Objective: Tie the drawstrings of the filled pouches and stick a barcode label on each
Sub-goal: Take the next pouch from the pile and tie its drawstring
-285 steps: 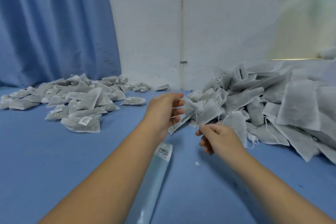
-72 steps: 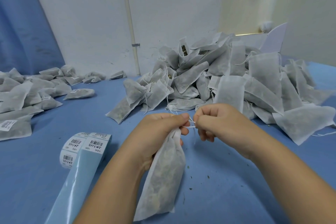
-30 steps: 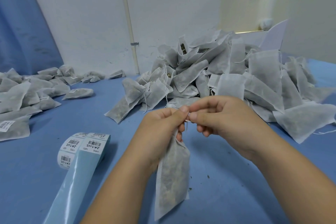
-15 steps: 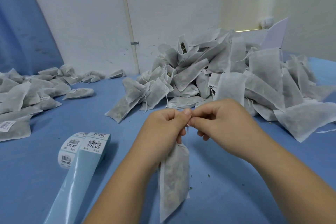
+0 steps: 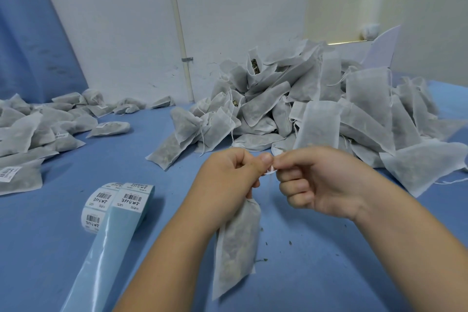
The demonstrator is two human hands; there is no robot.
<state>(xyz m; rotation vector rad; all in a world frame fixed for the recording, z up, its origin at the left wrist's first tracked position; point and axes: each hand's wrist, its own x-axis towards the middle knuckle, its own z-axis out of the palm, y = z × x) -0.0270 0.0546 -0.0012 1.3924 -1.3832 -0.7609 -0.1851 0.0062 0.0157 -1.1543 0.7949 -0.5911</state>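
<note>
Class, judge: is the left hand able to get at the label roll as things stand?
Likely not yet: the left hand grips the pouch and pinches its drawstring. The path looks free: only bare cloth lies between it and the label roll.

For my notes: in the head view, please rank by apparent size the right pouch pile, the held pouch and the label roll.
1. pouch pile, clearly largest.
2. held pouch and label roll: they look alike, so unranked.

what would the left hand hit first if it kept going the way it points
Probably the right hand: the left hand touches it thumb tip to fingertip. Beyond lies the pouch pile, depth unclear.
</note>
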